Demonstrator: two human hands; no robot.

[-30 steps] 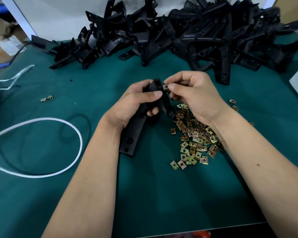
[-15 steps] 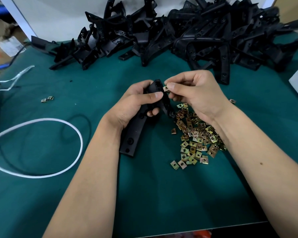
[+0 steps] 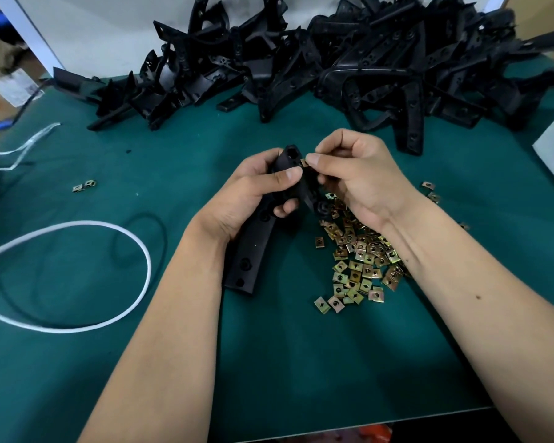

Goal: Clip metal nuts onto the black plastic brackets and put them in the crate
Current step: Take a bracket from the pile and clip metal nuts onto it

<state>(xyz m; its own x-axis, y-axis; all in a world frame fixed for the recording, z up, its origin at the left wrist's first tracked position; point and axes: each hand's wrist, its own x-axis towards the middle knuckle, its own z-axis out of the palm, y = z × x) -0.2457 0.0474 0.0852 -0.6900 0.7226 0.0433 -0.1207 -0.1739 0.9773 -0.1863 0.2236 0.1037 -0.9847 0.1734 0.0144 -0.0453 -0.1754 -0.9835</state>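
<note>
A metal nut [image 3: 304,162] sits pinched in the right hand [image 3: 362,177] against the top of a black bracket [image 3: 253,247], which the left hand [image 3: 253,193] grips above the green table [image 3: 269,362]. Loose nuts [image 3: 362,263] lie just beside; a bracket pile [image 3: 333,65] sits behind.

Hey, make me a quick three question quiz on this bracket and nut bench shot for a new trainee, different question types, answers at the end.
1. True or false: the left hand grips the black bracket.
2. What does the right hand pinch at the bracket's top end?
A. the white cable
B. a metal nut
C. nothing
3. Fill in: the loose nut pile lies on the green mat under the ____ forearm.

Key: 1 true; 2 B; 3 right.
</note>
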